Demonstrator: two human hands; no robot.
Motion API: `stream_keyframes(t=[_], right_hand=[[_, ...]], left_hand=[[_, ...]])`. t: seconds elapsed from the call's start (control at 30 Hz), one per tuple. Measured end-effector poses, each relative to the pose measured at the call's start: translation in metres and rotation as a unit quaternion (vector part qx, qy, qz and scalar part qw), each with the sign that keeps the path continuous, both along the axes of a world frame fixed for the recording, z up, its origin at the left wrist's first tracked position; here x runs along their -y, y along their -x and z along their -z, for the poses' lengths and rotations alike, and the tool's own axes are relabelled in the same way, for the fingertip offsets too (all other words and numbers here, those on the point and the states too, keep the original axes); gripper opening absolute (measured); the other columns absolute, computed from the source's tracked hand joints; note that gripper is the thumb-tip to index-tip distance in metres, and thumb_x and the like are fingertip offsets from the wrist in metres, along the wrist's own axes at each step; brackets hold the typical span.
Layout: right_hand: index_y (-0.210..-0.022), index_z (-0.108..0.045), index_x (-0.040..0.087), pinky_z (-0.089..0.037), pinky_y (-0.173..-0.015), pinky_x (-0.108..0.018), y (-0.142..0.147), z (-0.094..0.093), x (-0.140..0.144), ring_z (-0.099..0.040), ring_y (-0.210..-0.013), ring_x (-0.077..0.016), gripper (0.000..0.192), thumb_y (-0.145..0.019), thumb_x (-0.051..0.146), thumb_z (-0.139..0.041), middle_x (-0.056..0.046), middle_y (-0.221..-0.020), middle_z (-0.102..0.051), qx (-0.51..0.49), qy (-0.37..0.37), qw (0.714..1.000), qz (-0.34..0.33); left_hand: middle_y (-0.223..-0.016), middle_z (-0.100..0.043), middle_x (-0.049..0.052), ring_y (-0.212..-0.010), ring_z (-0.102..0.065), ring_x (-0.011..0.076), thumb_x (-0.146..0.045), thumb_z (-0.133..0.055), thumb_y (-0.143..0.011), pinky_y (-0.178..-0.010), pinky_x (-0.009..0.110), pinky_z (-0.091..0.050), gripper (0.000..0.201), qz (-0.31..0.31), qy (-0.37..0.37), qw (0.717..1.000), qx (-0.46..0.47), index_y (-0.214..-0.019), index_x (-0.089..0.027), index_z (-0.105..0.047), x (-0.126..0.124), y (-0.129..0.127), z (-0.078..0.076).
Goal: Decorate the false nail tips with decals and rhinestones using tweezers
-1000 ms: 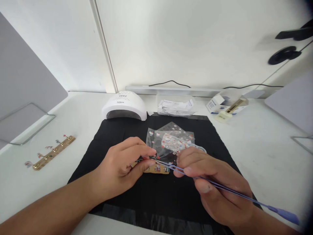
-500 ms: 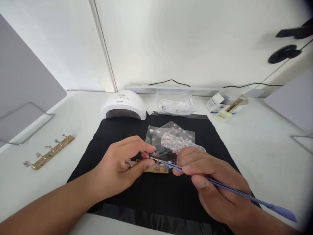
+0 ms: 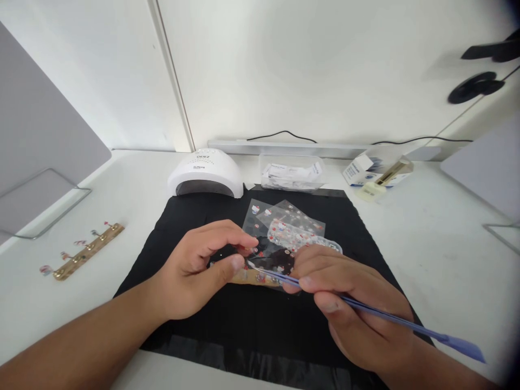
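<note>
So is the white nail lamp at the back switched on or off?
Seemingly off: the nail lamp shows a dark grey opening with no glow inside; no lit indicator is visible.

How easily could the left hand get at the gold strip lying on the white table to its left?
Probably yes. The left hand now pinches something small over the black mat; the gold strip lies apart on bare table with nothing between.

White table (image 3: 426, 238), plain white wall (image 3: 309, 65), grey side panels (image 3: 36, 141); soft even light
</note>
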State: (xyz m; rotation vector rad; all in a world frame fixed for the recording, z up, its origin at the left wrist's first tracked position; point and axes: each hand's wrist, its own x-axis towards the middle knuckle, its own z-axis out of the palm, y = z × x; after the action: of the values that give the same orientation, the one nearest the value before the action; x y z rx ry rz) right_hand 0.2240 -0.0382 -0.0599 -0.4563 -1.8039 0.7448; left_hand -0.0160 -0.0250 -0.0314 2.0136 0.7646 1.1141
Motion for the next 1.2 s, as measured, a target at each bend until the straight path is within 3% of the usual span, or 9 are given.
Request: stream_keyframes(t=[0.33, 0.53, 0.73, 0.83, 1.0, 1.2], right_hand=[[-0.106, -0.071, 0.022, -0.057, -0.069, -0.040, 0.000, -0.006, 0.000, -0.068, -0.072, -0.0207, 0.025, -0.089, 0.009, -0.057, -0.006, -0.081, -0.074, 0.007, -0.007, 1.000, -0.002], [-0.107, -0.071, 0.024, -0.053, -0.068, -0.040, -0.001, 0.005, 0.001, -0.066, -0.073, -0.0209, 0.020, -0.097, 0.019, -0.054, -0.006, -0.083, -0.074, -0.038, 0.064, 0.997, 0.003], [-0.095, -0.072, 0.023, -0.052, -0.066, -0.035, -0.003, 0.007, -0.006, -0.064, -0.070, -0.0180, 0.016, -0.099, 0.025, -0.056, -0.003, -0.073, -0.070, -0.054, 0.148, 0.987, -0.013], [-0.094, -0.073, 0.023, -0.051, -0.065, -0.033, -0.004, 0.006, -0.010, -0.062, -0.069, -0.0172, 0.015, -0.098, 0.026, -0.058, -0.002, -0.071, -0.070, -0.071, 0.164, 0.983, -0.036], [-0.090, -0.074, 0.024, -0.046, -0.063, -0.033, -0.002, 0.007, -0.016, -0.059, -0.067, -0.0167, 0.014, -0.096, 0.029, -0.062, -0.001, -0.069, -0.069, -0.079, 0.167, 0.983, 0.000], [-0.084, -0.076, 0.024, -0.044, -0.062, -0.033, 0.000, 0.007, -0.018, -0.057, -0.065, -0.0172, 0.013, -0.092, 0.031, -0.068, 0.000, -0.063, -0.067, -0.094, 0.175, 0.980, 0.024]], left_hand=[[-0.089, -0.071, 0.004, -0.078, -0.066, 0.0133, -0.015, -0.057, -0.094, -0.067, 0.024, -0.054, 0.019, -0.079, 0.018, 0.997, 0.001, -0.102, -0.019, -0.075, -0.002, -0.006, 0.001], [-0.092, -0.073, 0.004, -0.083, -0.069, 0.0172, -0.033, -0.058, -0.094, -0.075, 0.029, -0.056, 0.022, -0.219, 0.091, 0.970, -0.049, -0.102, -0.019, -0.072, -0.022, 0.004, 0.013], [-0.074, -0.067, -0.001, -0.067, -0.062, 0.0154, -0.030, -0.058, -0.089, -0.063, 0.027, -0.050, 0.018, -0.223, 0.121, 0.953, -0.165, -0.095, -0.018, -0.069, -0.046, 0.014, 0.024], [-0.077, -0.064, -0.001, -0.065, -0.060, 0.0152, -0.028, -0.057, -0.088, -0.064, 0.029, -0.048, 0.022, -0.235, 0.107, 0.940, -0.221, -0.106, -0.019, -0.067, -0.049, 0.019, 0.024], [-0.117, -0.055, 0.008, -0.070, -0.056, 0.0150, -0.029, -0.059, -0.087, -0.075, 0.039, -0.051, 0.042, -0.292, 0.040, 0.920, -0.259, -0.128, -0.018, -0.059, -0.045, 0.025, 0.015], [-0.117, -0.052, 0.008, -0.080, -0.058, 0.0174, -0.026, -0.056, -0.089, -0.081, 0.040, -0.053, 0.037, -0.258, -0.013, 0.934, -0.248, -0.125, -0.017, -0.059, -0.044, 0.026, 0.014]])
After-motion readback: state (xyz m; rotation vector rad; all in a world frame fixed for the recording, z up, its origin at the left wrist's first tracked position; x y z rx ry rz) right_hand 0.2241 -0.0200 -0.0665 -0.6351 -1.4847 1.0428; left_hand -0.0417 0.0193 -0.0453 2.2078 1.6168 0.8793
